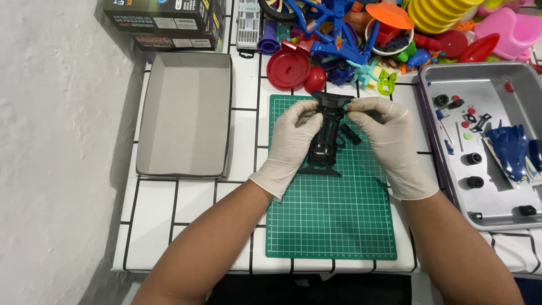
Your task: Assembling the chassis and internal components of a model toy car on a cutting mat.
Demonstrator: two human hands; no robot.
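Centre of frame: we see both gloved hands on a black chassis [326, 133], held just above the green mat [333, 220], likely so any dropped bit lands on it. Left hand [292, 141] wraps the chassis's left side, fingers closed on it. Right hand [384, 133] pinches its upper end with the fingertips; a small black part sticks out just below that hand. Chassis runs lengthwise away from us, near end low over the mat.

Right of frame: metal tray [497, 217] keeps loose wheels, small parts and a blue body shell [511, 148] together, within reach. Left: an open cardboard lid [186, 113]. Top: a heap of plastic toys [389, 39], pushed back on the table [186, 226].
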